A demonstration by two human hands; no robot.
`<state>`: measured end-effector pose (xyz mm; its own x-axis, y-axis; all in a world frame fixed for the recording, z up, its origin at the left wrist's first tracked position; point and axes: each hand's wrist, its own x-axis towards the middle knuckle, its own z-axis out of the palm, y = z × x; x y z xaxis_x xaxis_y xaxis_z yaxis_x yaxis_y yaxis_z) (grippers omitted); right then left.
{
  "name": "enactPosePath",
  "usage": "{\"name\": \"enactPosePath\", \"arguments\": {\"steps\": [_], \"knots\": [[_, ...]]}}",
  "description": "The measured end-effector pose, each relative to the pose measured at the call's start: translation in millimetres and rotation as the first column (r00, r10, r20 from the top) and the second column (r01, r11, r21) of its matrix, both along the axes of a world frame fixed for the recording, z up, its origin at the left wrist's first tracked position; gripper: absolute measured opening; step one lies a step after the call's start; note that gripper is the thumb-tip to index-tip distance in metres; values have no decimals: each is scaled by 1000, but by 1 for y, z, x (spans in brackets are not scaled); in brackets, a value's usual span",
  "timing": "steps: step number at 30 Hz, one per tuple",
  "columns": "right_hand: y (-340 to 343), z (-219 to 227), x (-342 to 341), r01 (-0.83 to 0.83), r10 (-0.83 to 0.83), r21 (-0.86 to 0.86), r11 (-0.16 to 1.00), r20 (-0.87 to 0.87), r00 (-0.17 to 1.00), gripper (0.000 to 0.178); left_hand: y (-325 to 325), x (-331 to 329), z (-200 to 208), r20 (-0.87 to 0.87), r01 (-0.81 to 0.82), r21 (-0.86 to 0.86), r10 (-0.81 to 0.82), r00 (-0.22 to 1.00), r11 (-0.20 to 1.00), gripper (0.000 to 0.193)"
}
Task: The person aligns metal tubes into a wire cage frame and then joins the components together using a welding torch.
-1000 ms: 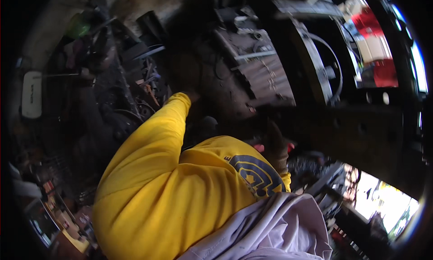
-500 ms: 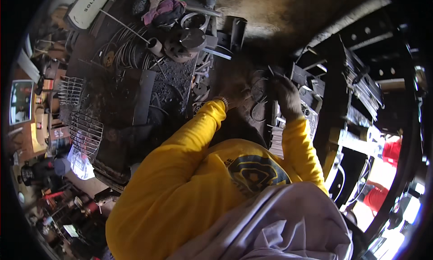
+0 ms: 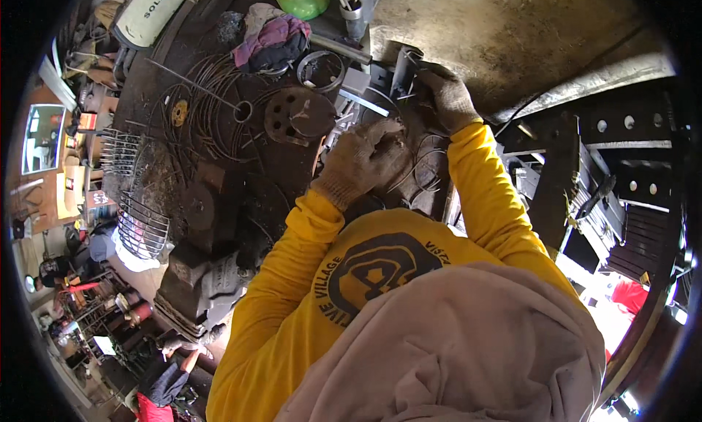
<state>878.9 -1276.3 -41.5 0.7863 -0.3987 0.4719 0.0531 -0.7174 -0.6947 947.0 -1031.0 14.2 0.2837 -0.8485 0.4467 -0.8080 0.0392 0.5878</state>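
Note:
Both my hands wear worn knit work gloves. My left hand is closed with curled fingers over the cluttered metal work surface; what it holds, if anything, is hidden. Farther forward and to the right, my right hand is bent with its fingers closed beside a dark metal channel piece. Whether it grips that piece cannot be made out, as its fingertips are in shadow. Between the hands lies a light flat metal strip. Thin wire loops lie just below my right hand.
Left of my hands are a round metal plate with holes, wire coils, a rod with a ring end and a metal ring. Beyond sit a purple cloth, a green bucket and a cup of rods. Another person is at lower left.
My right hand has moved forward, up to the dark channel piece. My left hand has turned and curled in more clearly. The whole view has shifted, and a person has come into view at lower left.

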Motion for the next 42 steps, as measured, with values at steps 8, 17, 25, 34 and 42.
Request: {"name": "enactPosePath", "arguments": {"steps": [8, 17, 25, 34, 42], "knots": [[-9, -1, 31, 153, -27, 932, 330, -152, 988, 24, -9, 41, 33, -135, -45, 107, 59, 989, 993, 26], [-66, 4, 90, 88, 109, 833, 547, -175, 978, 27, -22, 44, 43, -227, -100, 364, 193, 955, 926, 32], [-128, -39, 133, -108, 247, 661, 742, -119, 962, 25, -86, 53, 59, -399, -81, 565, 358, 844, 821, 32], [-203, 18, 231, -329, 602, 557, 763, -423, 677, 41, -135, 64, 19, -407, -209, 499, 440, 800, 841, 30], [-196, 29, 347, -878, 388, -460, -129, -838, 382, 30, -127, 121, 1, 335, -665, 231, 584, 740, 710, 27]]}}
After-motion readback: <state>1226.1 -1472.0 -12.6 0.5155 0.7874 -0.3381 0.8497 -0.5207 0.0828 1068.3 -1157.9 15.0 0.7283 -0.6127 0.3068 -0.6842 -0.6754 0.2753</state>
